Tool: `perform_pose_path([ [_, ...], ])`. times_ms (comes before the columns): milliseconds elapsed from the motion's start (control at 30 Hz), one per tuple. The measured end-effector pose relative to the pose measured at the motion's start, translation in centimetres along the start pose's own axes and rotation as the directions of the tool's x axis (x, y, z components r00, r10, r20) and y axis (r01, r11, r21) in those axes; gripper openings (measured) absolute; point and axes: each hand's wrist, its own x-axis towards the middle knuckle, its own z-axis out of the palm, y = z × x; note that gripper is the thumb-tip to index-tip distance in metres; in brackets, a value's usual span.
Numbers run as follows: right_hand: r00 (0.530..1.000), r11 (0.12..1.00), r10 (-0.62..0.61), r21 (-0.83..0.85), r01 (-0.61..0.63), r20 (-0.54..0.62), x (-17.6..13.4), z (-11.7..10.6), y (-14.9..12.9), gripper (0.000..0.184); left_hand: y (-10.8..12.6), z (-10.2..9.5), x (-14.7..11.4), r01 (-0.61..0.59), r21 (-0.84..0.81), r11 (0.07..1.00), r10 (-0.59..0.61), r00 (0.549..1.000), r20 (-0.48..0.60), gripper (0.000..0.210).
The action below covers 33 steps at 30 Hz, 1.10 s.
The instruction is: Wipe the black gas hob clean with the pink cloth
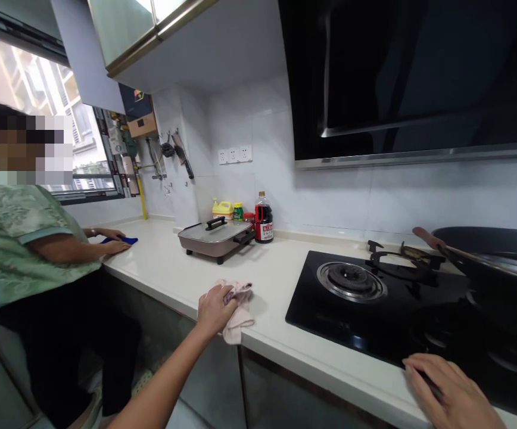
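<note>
My left hand (214,307) presses down on a pale pink cloth (239,319) near the counter's front edge. Its fingers close over the bunched cloth, and one corner hangs over the edge. At the lower right, my right hand (452,390) rests at the front edge of the black gas cooktop (330,325); its thumb and fingers are apart, and I see nothing held in it. Between my hands, the cooktop's left burner (352,280) is without its pan support. A pan support (404,259) sits farther back, beside a dark wok (486,238).
An electric pan with a glass lid (216,232) stands on the white counter (164,262). Behind it are a sauce bottle (264,220) and a yellow jug (223,210). At left, another person (30,238) presses a blue cloth (127,240) on the counter. A range hood (410,77) overhangs the cooktop.
</note>
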Motion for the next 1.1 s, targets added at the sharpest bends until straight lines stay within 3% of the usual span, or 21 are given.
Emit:
perform_pose_path([
  [133, 0.998, 0.998, 0.055, 0.023, -0.055, -0.015, 0.2, -0.3, -1.6, 0.037, 1.4, 2.2, -4.2, -0.201, -0.103, 0.974, 0.172, 0.957, -0.233, 0.035],
  [200, 0.998, 0.998, 0.061, 0.025, -0.06, -0.036, 0.3, -0.3, -2.0, 0.038, 3.2, 3.6, -6.4, -0.311, -0.113, 0.944, 0.256, 0.902, -0.347, 0.036],
  [300, 0.998, 0.999, 0.035, 0.007, -0.034, -0.061, 0.3, -0.1, -2.1, 0.036, 7.7, 5.5, -9.4, -0.45, -0.112, 0.886, 0.352, 0.809, -0.47, 0.043],
  [500, 0.997, 1.0, 0.002, -0.026, -0.004, -0.076, 0.5, 0.2, -2.0, 0.033, 19.1, 8.2, -13.9, -0.643, -0.215, 0.735, 0.419, 0.679, -0.603, 0.038],
  [567, 0.997, 1.0, -0.003, -0.024, 0.001, -0.071, 0.7, 0.0, -2.2, 0.033, 21.4, 8.8, -14.6, -0.689, -0.221, 0.69, 0.466, 0.657, -0.593, 0.041],
  [633, 0.998, 1.0, -0.009, -0.023, 0.007, -0.065, 0.7, -0.4, -2.4, 0.032, 22.5, 9.2, -15.0, -0.706, -0.224, 0.671, 0.515, 0.662, -0.544, 0.041],
  [767, 0.996, 0.998, -0.039, -0.048, 0.035, -0.082, 0.6, -0.8, -2.4, 0.032, 20.7, 9.3, -14.7, -0.736, -0.211, 0.643, 0.572, 0.646, -0.505, 0.041],
  [900, 0.994, 0.995, -0.065, -0.079, 0.058, -0.088, 0.6, -0.6, -1.9, 0.032, 14.6, 8.3, -13.2, -0.722, -0.162, 0.673, 0.591, 0.656, -0.469, 0.043],
  [1000, 0.99, 0.989, -0.096, -0.126, 0.083, -0.104, 0.5, -0.2, -1.4, 0.032, 9.3, 6.9, -11.1, -0.659, -0.15, 0.737, 0.574, 0.727, -0.376, 0.046],
  [1100, 0.983, 0.971, -0.15, -0.205, 0.126, -0.107, 0.1, -0.2, -1.1, 0.032, 5.5, 4.9, -8.5, -0.528, -0.208, 0.823, 0.491, 0.847, -0.204, 0.047],
])
